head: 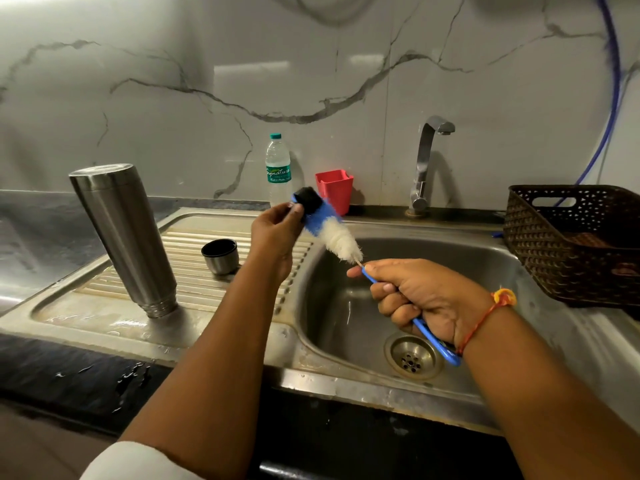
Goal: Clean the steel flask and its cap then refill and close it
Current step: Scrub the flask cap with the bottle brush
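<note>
Steel flask (121, 237) stands mouth-down, well left of our left hand (277, 230), the nearer 1, which pinches the black cap (308, 199); our right hand (422, 299) clasps the brush (341, 240), bristles against it.

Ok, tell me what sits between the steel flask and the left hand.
The head view shows a small steel cup, black inside, standing mouth up on the ribbed drainboard, apart from both the flask and the left hand.

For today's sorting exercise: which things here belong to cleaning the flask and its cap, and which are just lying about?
Job in hand: steel flask, black cap, bottle brush, steel cup, tap.
Lying about: water bottle, red holder, brown basket.
</note>
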`<state>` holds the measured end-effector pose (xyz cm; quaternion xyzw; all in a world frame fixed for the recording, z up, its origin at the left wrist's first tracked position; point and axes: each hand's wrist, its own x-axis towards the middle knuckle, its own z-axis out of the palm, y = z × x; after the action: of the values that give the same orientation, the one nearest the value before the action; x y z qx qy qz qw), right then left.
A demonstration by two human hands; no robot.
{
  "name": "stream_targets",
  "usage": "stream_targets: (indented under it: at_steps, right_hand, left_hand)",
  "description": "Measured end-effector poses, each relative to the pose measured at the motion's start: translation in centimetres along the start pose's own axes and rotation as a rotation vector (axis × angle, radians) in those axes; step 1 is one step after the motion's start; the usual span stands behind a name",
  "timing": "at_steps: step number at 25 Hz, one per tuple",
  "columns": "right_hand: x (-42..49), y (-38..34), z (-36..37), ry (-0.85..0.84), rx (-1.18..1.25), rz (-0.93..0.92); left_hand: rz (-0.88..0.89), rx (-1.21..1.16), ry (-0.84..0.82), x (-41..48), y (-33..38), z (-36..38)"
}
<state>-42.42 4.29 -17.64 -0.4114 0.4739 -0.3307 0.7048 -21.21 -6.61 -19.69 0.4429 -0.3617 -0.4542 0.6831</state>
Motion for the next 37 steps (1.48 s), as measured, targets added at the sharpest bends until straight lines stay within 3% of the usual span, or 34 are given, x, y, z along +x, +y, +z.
stream_targets:
  at_steps: [2, 4, 9, 15, 19, 23, 27, 31, 34, 37]
  right_hand:
    - [0.3, 0.0, -0.1, 0.009, 0.085, 0.041]
    - [0.2, 0.1, -0.4, 0.044, 0.087, 0.027]
    - [1.3, 0.1, -0.5, 0.353, -0.248, -0.304]
    - [1.4, 0.5, -0.4, 0.419, -0.649, -0.532]
    - [2.4, 1.0, -0.9, 0.505, -0.934, -0.523]
    - [2.9, 1.0, -0.9, 0.519, -0.998, -0.511]
    - [2.5, 1.2, -1.2, 0.469, -1.065, -0.469]
    - [2.6, 0.9, -0.9, 0.486, -1.072, -0.472]
    - [2.6, 1.3, -0.9, 0.464, -1.095, -0.458]
    - [2.6, 1.1, -0.4, 0.467, -1.098, -0.454]
  left_hand:
    - [0.007, 0.083, -0.013, -0.5, -0.2, 0.7]
    - [0.038, -0.009, 0.042, 0.1, 0.1, 0.2]
    - [0.059, 0.007, 0.209, 1.0, -0.2, -1.1]
    - [0.117, 0.133, 0.162, 0.7, 0.0, -0.6]
    - [0.185, 0.234, 0.143, 0.3, 0.1, -0.5]
    - [0.283, 0.432, 0.023, -0.1, 0.0, 0.4]
    - [0.266, 0.285, 0.141, 0.3, 0.6, -0.6]
    - [0.254, 0.299, 0.095, -0.3, 0.4, 0.1]
    - [0.216, 0.138, 0.203, -0.1, 0.8, -0.5]
    - [0.136, 0.093, 0.143, -0.8, 0.6, 0.2]
